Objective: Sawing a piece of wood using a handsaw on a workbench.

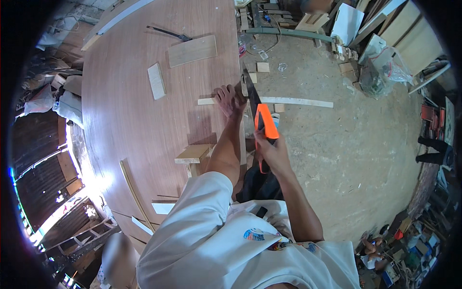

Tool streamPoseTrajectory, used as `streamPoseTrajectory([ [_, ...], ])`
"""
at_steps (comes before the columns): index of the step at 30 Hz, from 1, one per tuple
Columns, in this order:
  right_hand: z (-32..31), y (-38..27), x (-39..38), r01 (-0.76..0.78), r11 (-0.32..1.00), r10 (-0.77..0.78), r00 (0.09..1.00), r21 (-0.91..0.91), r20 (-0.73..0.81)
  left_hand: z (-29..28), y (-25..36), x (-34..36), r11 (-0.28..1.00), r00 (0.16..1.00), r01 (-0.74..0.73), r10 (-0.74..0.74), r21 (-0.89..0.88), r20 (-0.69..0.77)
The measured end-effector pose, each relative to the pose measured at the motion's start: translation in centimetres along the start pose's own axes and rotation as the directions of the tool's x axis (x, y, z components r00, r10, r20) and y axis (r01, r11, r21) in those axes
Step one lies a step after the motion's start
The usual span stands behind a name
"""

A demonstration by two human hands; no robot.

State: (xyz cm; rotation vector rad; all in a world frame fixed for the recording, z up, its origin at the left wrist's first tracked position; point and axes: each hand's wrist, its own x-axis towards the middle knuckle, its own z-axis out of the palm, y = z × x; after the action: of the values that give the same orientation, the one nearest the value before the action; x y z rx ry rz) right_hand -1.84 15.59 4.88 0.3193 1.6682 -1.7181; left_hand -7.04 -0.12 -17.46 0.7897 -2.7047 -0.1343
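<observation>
A long pale wooden strip (303, 101) lies across the right edge of the wooden table (120, 130), with most of its length sticking out past the edge. My left hand (229, 100) presses down on the strip near that edge, fingers curled over it. In my right hand (272, 151) is the orange and black handle of a handsaw (266, 121). Its dark blade (250, 85) points away from me and crosses the strip just right of my left hand. Whether the teeth have cut into the wood cannot be made out.
On the table lie a flat board (192, 51), a short wood piece (156, 81), a black bar-like tool (168, 33) and a small wooden piece on legs (195, 153). Wood offcuts (263, 67) are on the concrete floor, with a plastic bag (378, 79) farther right. People are at the margins.
</observation>
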Motion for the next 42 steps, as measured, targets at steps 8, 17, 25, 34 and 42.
streamPoseTrajectory([
  [8,-1.1,-7.8,3.8,-0.063,0.895,-0.044,0.973,0.442,0.228,1.0,-2.0,0.5,0.999,0.987,-0.039,0.04,0.007,-0.155],
  [17,-0.2,-11.3,8.7,-0.091,0.972,0.039,0.971,0.215,0.235,-1.3,0.5,0.6,0.988,0.98,0.106,-0.083,-0.117,0.181],
  [25,1.7,-8.5,5.5,0.149,0.983,-0.134,0.983,-0.11,0.129,0.2,-0.4,0.4,0.997,0.989,0.074,-0.069,-0.036,0.13],
  [34,2.1,-9.7,0.4,0.198,0.979,-0.192,0.975,-0.044,0.116,1.4,-0.6,-0.1,0.994,0.985,0.087,-0.076,-0.064,0.152],
  [42,2.8,-4.3,6.1,0.349,0.903,-0.353,0.935,-0.25,0.032,2.1,0.0,-0.2,0.998,0.993,0.036,-0.029,-0.053,0.118],
])
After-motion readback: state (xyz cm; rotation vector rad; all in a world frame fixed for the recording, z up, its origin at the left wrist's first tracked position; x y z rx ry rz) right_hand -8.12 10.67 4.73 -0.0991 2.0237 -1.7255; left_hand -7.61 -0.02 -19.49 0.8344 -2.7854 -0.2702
